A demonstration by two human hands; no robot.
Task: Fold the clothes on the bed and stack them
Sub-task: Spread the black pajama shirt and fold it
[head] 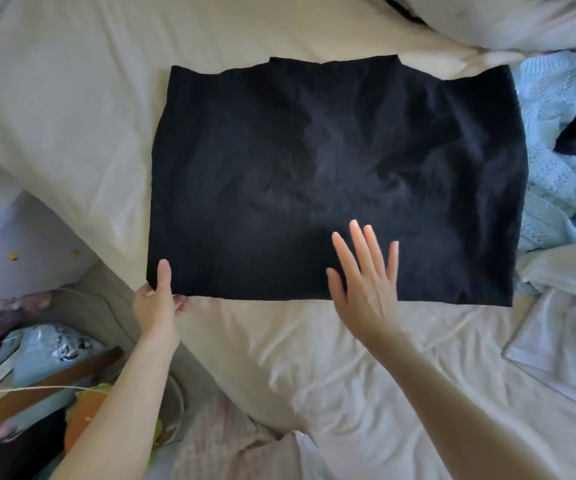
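Beside the cream bed [72, 109], the left hand [158, 303] pinches the near left corner of the flat black garment [314, 168], the right hand [366, 282] rests open-fingered on its near edge, and pale blue knitwear [563, 174] lies crumpled further right.

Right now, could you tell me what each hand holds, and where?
The left hand pinches the black garment at its near left corner; the right hand holds nothing.

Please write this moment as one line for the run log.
left hand: pinches near-left corner of black garment | right hand: open, flat on it | garment: spread on bed
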